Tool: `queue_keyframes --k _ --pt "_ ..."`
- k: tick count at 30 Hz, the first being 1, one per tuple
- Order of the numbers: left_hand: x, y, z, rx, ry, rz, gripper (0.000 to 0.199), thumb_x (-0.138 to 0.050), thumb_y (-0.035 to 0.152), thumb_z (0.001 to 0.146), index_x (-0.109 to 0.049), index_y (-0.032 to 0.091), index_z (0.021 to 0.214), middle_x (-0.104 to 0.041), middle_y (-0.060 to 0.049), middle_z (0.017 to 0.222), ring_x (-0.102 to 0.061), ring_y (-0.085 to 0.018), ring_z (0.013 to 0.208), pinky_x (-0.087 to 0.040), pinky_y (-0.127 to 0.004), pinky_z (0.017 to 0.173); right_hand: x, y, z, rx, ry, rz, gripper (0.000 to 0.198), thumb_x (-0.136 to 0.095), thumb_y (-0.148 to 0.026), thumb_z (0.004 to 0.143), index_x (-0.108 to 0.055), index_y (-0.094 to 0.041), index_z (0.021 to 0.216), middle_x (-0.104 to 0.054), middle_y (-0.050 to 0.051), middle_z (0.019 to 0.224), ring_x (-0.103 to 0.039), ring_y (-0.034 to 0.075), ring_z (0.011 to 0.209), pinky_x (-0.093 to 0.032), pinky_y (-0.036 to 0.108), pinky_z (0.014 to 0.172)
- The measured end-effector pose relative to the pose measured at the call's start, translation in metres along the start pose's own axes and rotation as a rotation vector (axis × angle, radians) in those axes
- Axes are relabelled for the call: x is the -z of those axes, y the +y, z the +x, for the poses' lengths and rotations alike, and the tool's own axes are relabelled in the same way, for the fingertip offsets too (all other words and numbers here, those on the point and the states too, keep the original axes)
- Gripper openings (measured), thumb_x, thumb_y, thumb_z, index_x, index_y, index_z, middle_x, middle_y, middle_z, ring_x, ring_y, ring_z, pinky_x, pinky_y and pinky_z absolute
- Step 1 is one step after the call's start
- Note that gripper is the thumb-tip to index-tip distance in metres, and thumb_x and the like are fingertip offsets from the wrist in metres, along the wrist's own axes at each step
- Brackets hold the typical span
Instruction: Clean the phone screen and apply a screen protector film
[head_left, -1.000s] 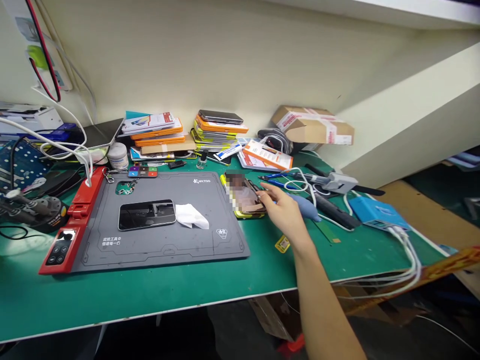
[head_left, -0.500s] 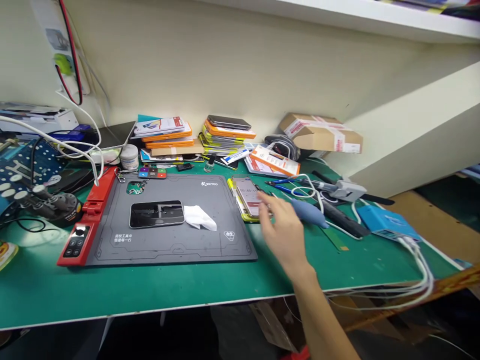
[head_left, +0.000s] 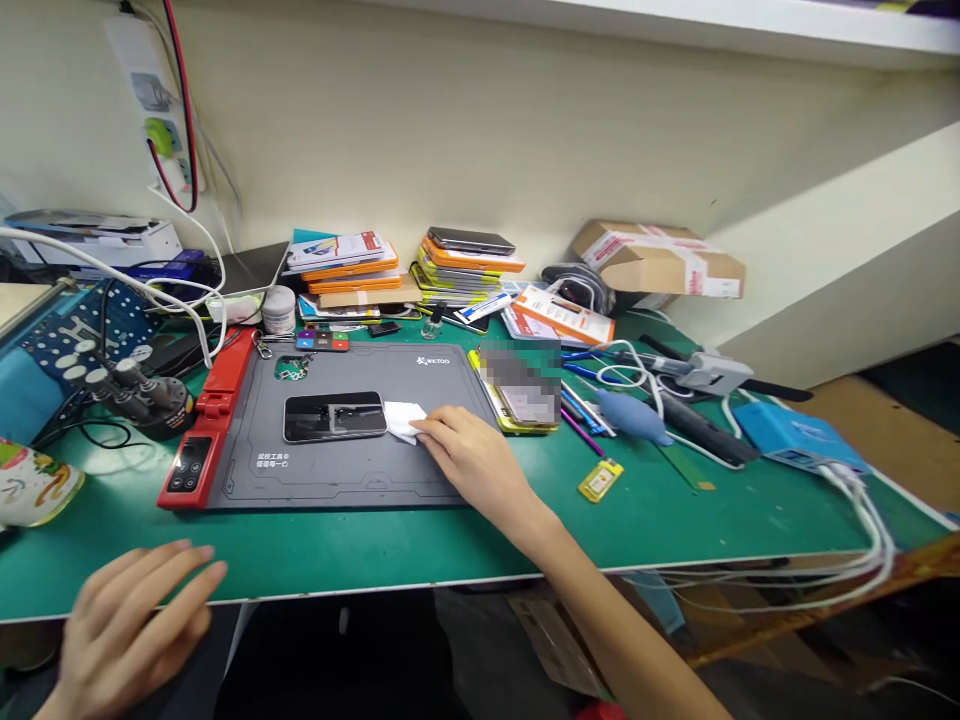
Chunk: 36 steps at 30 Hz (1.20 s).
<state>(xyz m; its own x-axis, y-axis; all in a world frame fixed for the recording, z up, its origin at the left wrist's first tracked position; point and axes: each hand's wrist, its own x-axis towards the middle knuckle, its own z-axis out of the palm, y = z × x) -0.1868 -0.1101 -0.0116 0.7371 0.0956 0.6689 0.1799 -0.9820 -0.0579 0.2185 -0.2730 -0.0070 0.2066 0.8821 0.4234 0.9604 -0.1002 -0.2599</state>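
Note:
My right hand (head_left: 480, 465) reaches over the dark grey mat (head_left: 420, 475), its fingers pinched on the edge of a crumpled white wipe (head_left: 401, 417). Just left of the wipe, a smartphone (head_left: 334, 417) lies flat with its black, reflective screen facing up. Over the front edge of the bench at the lower left is my left hand (head_left: 135, 620), empty, with its fingers loosely stretched and apart. Up on the mat's far left sits a small green circuit board (head_left: 292, 368).
A red tool strip (head_left: 202, 430) borders the mat's left side. To its left are a screwdriver holder (head_left: 146, 395) and a patterned cup (head_left: 37, 485). Rightward lie a yellow battery (head_left: 601, 480), a blue-grey air blower (head_left: 635, 416) and a blue charger hub (head_left: 799, 437) with cables.
My right hand has moved left from beside the propped phone onto the white wipe. My left hand has come into view. The yellow battery is uncovered, and the view has shifted slightly.

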Motion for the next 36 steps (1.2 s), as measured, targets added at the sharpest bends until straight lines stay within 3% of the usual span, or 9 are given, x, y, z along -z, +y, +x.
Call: queue_keyframes --k 3,8,12,15,21,26,31,34,36 --pt "-0.025 0.017 0.034 0.055 -0.024 -0.023 0.044 -0.069 0.001 0.091 -0.067 0.021 0.130 -0.077 -0.007 0.116 -0.071 -0.024 0.112 -0.055 -0.041 0.104 -0.002 -0.005 -0.001 -0.043 0.046 -0.010 0.030 -0.047 -0.027 0.110 -0.076 -0.024 0.109 -0.075 0.007 0.096 -0.071 0.024 0.088 -0.056 0.039 0.078" --pt "-0.039 0.027 0.067 0.107 -0.124 -0.077 0.041 -0.062 0.009 0.100 -0.063 0.024 0.139 -0.073 -0.007 0.129 -0.069 -0.024 0.121 -0.053 -0.041 0.109 0.007 0.002 -0.027 -0.202 0.181 -0.037 0.038 -0.039 -0.028 0.109 -0.074 -0.021 0.122 -0.075 0.009 0.098 -0.071 0.024 0.089 -0.053 0.037 0.082" --pt "-0.040 0.023 0.059 0.069 -0.138 -0.108 0.038 -0.064 0.008 0.099 -0.066 0.022 0.134 -0.074 -0.007 0.126 -0.069 -0.024 0.116 -0.053 -0.041 0.107 0.031 0.040 -0.050 -0.641 0.270 -0.160 0.051 -0.041 -0.029 0.098 -0.068 -0.019 0.141 -0.078 0.012 0.105 -0.072 0.029 0.091 -0.051 0.038 0.080" --pt "-0.041 0.024 0.057 0.041 -0.153 -0.102 0.036 -0.064 0.008 0.099 -0.067 0.020 0.133 -0.073 -0.008 0.126 -0.069 -0.024 0.116 -0.053 -0.041 0.107 0.051 0.069 -0.060 -0.884 0.124 -0.275 0.059 -0.043 -0.034 0.094 -0.065 -0.025 0.148 -0.076 0.008 0.085 -0.069 0.030 0.076 -0.044 0.036 0.068" --pt "-0.044 0.023 0.062 0.019 -0.167 -0.078 0.037 -0.062 0.009 0.101 -0.066 0.019 0.136 -0.073 -0.009 0.127 -0.069 -0.026 0.116 -0.052 -0.043 0.107 0.068 0.090 -0.052 -0.827 -0.100 -0.356 0.060 -0.043 -0.031 0.094 -0.065 -0.031 0.150 -0.075 0.006 0.076 -0.065 0.026 0.069 -0.036 0.032 0.062" --pt "-0.046 0.022 0.060 0.012 -0.176 -0.061 0.037 -0.063 0.009 0.100 -0.066 0.019 0.136 -0.072 -0.009 0.128 -0.068 -0.026 0.117 -0.050 -0.044 0.110 0.066 0.091 -0.045 -0.833 -0.126 -0.332 0.059 -0.043 -0.031 0.093 -0.070 -0.031 0.146 -0.074 0.005 0.074 -0.062 0.024 0.066 -0.036 0.031 0.061" --pt "-0.047 0.021 0.058 -0.006 -0.191 -0.048 0.037 -0.064 0.010 0.101 -0.067 0.017 0.137 -0.072 -0.010 0.128 -0.067 -0.027 0.119 -0.048 -0.044 0.113 0.063 0.097 -0.052 -0.823 0.025 -0.192 0.059 -0.043 -0.034 0.091 -0.072 -0.027 0.143 -0.069 0.002 0.067 -0.059 0.023 0.061 -0.038 0.031 0.061" --pt "-0.047 0.021 0.059 -0.019 -0.189 -0.048 0.036 -0.064 0.010 0.101 -0.067 0.014 0.137 -0.071 -0.012 0.128 -0.066 -0.027 0.119 -0.047 -0.045 0.114 0.062 0.095 -0.055 -0.796 0.161 -0.130 0.063 -0.044 -0.037 0.091 -0.067 -0.025 0.149 -0.070 0.002 0.070 -0.061 0.022 0.062 -0.039 0.031 0.061" --pt "-0.047 0.021 0.060 -0.026 -0.188 -0.047 0.036 -0.064 0.009 0.101 -0.067 0.012 0.136 -0.071 -0.013 0.128 -0.066 -0.028 0.118 -0.047 -0.045 0.113 0.061 0.090 -0.056 -0.781 0.179 -0.120 0.064 -0.045 -0.037 0.090 -0.066 -0.024 0.149 -0.070 0.002 0.072 -0.061 0.022 0.062 -0.039 0.031 0.061"
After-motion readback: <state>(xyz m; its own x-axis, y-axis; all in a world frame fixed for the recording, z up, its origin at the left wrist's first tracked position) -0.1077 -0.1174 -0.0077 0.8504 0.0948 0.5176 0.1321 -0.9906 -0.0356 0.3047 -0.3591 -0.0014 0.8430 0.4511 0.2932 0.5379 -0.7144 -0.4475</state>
